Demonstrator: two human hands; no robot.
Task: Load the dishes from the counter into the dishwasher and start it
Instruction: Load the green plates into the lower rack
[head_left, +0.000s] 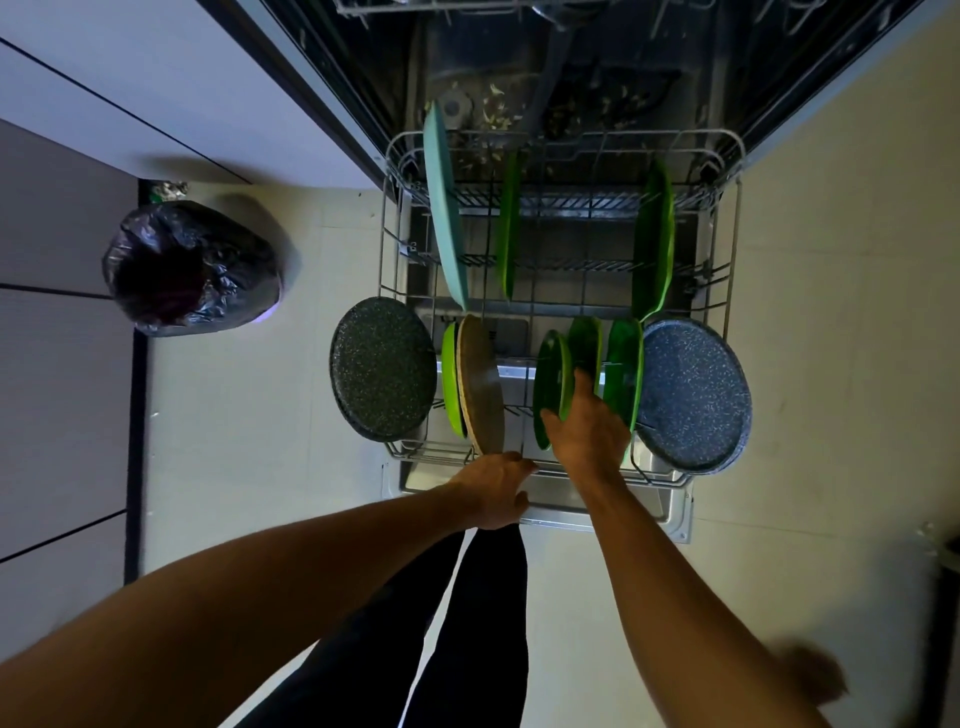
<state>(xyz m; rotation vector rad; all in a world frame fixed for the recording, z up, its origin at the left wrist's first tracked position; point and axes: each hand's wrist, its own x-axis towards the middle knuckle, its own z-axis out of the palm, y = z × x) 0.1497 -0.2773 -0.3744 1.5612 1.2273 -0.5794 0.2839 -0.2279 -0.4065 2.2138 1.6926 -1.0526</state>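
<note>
A: Far left, a black bin bag (192, 267) sits on the floor. Next comes the lower rack (395, 218), with a dark speckled plate (383, 369) at its left side.

B: Your left hand (496, 488) grips the rack's front rail, fingertips hidden. Your right hand (587, 426) pinches a dark green plate (553, 384) standing upright in the front row, fingers tucked behind it.

A: A blue speckled plate (693, 395) stands far right. The tub beyond is too dim to read.

Lower rack (436, 457) out of dishwasher, plates standing on edge in it. Right grip (587, 431) pinches dark green plate (550, 384) in front row. Left grip (498, 486) holds rack's front rim. Black trash bag (192, 267) on floor, left.
</note>
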